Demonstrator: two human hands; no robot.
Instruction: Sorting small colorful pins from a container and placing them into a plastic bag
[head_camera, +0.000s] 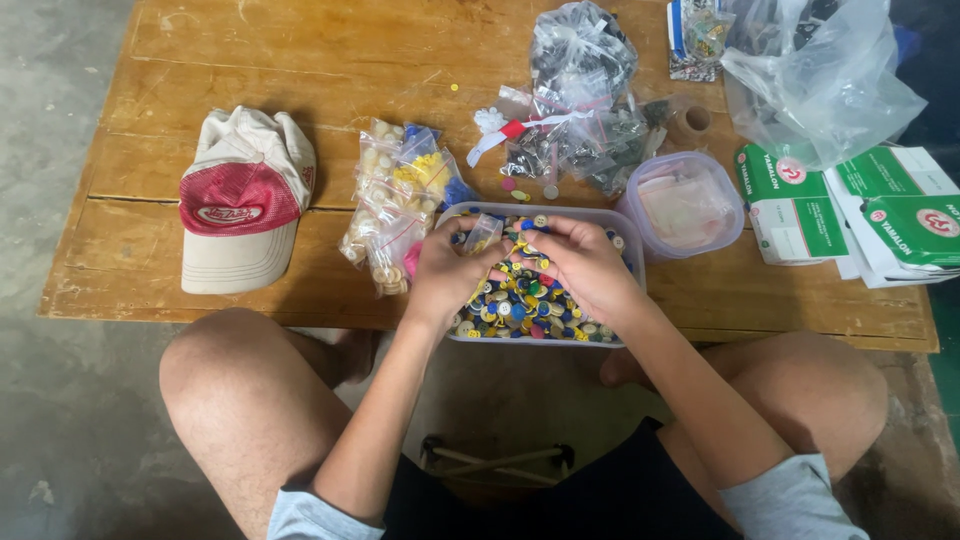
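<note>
Head view: a seated person's two bare hands worked over a clear plastic tub (628, 262) heaped with small round buttons (520, 305) in blue, yellow, green and cream, set at the near edge of a low wooden table (300, 60). The left hand (445, 272) had its fingertips pinched on a small clear plastic bag (483, 233), held just above the tub's left end. The right hand (583, 262) hovered over the heap, its thumb and fingers drawn together close beside the bag; what they pinched could not be told. Small bags of cream and yellow buttons (395, 200) lay just left of the tub, a red-and-cream cap (243, 200) farther left, and a lidded round container (683, 205) to the right
</note>
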